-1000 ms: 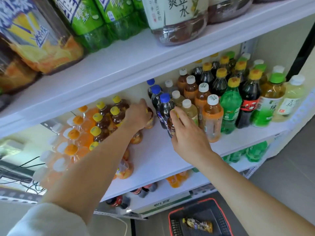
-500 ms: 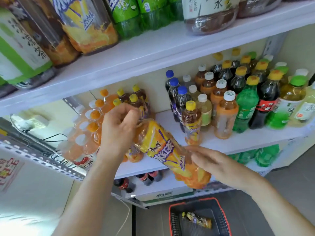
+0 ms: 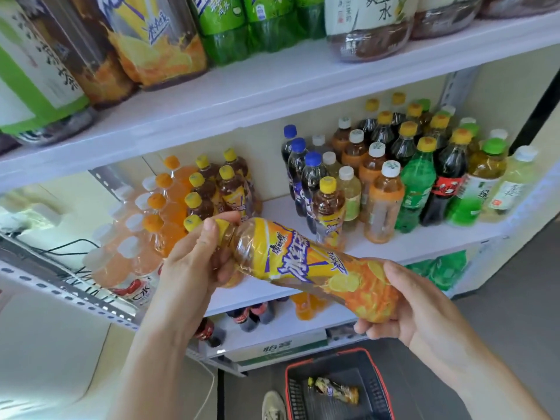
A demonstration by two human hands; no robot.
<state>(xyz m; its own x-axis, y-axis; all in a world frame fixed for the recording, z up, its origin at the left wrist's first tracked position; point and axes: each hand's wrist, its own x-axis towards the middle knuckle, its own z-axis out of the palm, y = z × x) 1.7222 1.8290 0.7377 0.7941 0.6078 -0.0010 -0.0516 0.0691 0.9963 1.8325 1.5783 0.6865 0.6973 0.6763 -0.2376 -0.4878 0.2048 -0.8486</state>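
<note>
Now both hands grip crinkly yellow-labelled plastic bottle.

Two-handed grip, forearms raised.
The left hand gripped from above; the right hand cupped from below.

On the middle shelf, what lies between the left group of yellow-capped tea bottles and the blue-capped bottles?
Only bare white shelf shows there, in the head view.
</note>
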